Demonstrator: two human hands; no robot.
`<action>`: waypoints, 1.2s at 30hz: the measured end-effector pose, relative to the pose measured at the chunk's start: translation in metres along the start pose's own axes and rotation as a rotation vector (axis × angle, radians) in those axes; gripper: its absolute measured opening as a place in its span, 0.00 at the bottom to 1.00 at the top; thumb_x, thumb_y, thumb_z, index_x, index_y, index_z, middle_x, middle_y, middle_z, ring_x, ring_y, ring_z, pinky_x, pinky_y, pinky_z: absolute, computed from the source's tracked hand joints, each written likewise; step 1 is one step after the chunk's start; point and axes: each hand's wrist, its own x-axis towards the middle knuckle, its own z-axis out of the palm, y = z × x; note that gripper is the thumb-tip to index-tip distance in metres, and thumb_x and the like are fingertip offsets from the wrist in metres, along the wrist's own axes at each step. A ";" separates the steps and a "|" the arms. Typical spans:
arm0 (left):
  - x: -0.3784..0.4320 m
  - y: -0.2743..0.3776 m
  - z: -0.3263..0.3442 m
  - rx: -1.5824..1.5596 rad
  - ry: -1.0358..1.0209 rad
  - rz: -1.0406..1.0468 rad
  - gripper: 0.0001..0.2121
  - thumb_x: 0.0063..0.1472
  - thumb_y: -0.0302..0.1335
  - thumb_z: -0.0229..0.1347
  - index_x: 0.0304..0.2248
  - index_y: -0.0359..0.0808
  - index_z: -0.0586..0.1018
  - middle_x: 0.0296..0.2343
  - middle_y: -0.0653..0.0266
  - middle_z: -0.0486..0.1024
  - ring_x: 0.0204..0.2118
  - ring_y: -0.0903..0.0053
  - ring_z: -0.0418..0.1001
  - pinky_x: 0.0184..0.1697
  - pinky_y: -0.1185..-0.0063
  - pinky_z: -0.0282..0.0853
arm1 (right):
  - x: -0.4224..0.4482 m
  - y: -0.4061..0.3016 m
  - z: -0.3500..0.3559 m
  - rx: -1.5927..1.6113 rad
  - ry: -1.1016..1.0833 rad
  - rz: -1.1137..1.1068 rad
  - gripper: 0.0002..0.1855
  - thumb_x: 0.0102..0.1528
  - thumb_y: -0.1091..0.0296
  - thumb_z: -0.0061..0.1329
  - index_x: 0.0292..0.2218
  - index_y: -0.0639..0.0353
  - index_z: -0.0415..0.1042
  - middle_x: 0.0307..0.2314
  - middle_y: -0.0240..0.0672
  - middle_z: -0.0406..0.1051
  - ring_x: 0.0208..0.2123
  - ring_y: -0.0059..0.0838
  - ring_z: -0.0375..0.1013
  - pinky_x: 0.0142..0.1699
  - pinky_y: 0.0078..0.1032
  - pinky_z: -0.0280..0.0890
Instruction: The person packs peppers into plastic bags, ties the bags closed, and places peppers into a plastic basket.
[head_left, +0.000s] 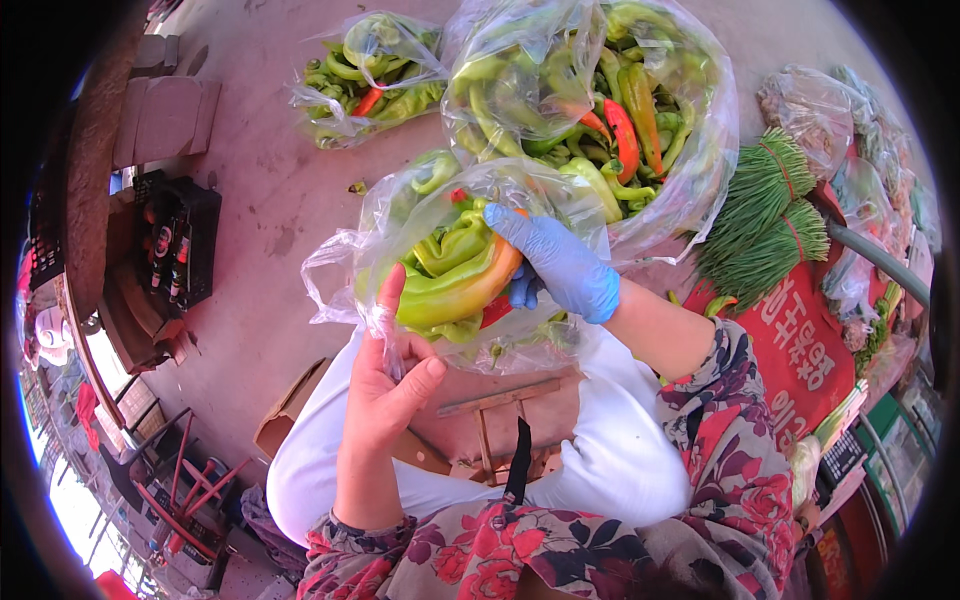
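Note:
My bare left hand (390, 390) grips the bunched edge of a clear plastic bag (334, 259) above my lap. Several green peppers (461, 236) and a bit of red show inside it. My right hand (562, 262), in a blue disposable glove, holds a long green pepper turning orange (459, 296) at the bag's mouth, thumb over its upper end. Just beyond, a larger clear bag (716, 67) stands open, full of green peppers with a red pepper (622, 139) among them. To its left lies a smaller clear bag of peppers (405, 105).
Tied bundles of thin green stalks (757, 217) lie at right on a red sheet (795, 337) bearing writing. Bagged produce (810, 105) sits beyond. At left are a black crate with bottles (180, 247) and a cardboard box (289, 412). A red-legged stool (180, 510) is lower left.

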 end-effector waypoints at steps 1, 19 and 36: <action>0.001 -0.002 0.001 0.093 0.005 -0.044 0.38 0.50 0.22 0.55 0.56 0.41 0.45 0.17 0.74 0.64 0.16 0.94 0.56 0.18 0.93 0.51 | -0.002 0.001 0.007 0.000 0.022 -0.007 0.29 0.49 0.38 0.40 0.22 0.61 0.67 0.12 0.32 0.65 0.09 0.21 0.64 0.14 0.16 0.60; 0.030 -0.023 -0.007 0.796 0.256 -0.143 0.26 0.46 0.22 0.58 0.47 0.45 0.67 0.21 0.63 0.74 0.21 0.84 0.67 0.28 0.83 0.65 | 0.069 -0.001 -0.205 -0.994 1.087 -0.242 0.46 0.35 0.61 0.55 0.49 0.68 0.44 0.32 0.58 0.67 0.35 0.50 0.68 0.40 0.36 0.63; 0.025 -0.035 -0.025 1.002 0.168 -0.078 0.26 0.45 0.28 0.54 0.48 0.47 0.67 0.10 0.63 0.62 0.13 0.76 0.62 0.22 0.79 0.61 | -0.004 -0.022 -0.031 -0.504 0.592 -1.213 0.38 0.35 0.75 0.55 0.46 0.64 0.49 0.35 0.38 0.63 0.35 0.25 0.66 0.42 0.23 0.62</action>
